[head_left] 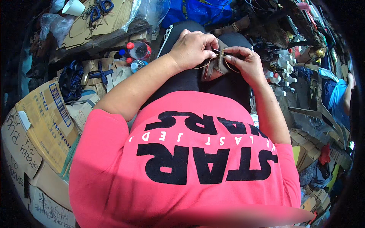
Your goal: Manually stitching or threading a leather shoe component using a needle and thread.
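Note:
A brown leather piece [210,73] rests on my lap between my dark-clad thighs, with a raised seam [220,62] along its middle. Pale yellowish thread [201,67] comes out at the seam and loops to both sides. My left hand [193,49] is closed, its thumb and forefinger pinched on the thread at the seam's left side. A thin dark sliver shows by those fingertips, too small to name. On the other side, my right hand [246,62] pinches thread between thumb and forefinger, close against the seam. Its lower fingers are partly hidden.
Plastic bottles with red caps [138,51] stand left of my legs; several white-capped bottles [285,62] are on the right. Cardboard boxes [47,121] crowd the left. A board with flat tan sheets [102,22], blue-handled scissors [95,14] and a white cup [73,7] lies far left.

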Tool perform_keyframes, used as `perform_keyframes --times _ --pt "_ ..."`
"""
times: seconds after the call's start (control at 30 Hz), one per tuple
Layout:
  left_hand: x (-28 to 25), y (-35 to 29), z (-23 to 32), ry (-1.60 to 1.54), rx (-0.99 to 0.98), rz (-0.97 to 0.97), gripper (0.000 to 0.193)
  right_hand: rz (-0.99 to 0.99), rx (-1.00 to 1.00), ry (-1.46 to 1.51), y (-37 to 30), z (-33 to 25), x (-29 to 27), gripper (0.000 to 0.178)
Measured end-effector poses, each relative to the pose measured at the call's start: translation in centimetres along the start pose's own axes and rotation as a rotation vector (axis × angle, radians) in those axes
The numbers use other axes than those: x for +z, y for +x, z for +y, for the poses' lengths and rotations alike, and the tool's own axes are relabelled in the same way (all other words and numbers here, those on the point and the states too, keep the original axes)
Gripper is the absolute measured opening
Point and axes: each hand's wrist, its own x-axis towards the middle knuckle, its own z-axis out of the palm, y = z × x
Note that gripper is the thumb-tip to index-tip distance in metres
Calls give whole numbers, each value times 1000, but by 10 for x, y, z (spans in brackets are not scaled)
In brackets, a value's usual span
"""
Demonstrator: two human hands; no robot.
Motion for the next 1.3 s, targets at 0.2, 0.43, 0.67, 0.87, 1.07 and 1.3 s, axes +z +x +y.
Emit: perform_keyframes --times 0.2,0.43,0.67,0.87,1.07,1.3 --pt "1 13 0 -83 -39 -72 14 -73 244 142 13 -11 -9 18" --pt "-13 5 -10 -173 92 -27 11 -135 122 70 9 -9 -27 15" --pt "-29 -5 17 160 115 -151 9 -217 -46 -215 1 -38 -31 9" --pt "-28 -4 34 447 238 -349 9 -356 -278 -734 2 -49 -19 10" --pt "-64 -25 10 297 180 -357 10 -243 -341 -744 -13 -22 -53 5" --pt "-85 -26 -11 -605 -243 -6 11 27 46 669 -18 0 -80 14"
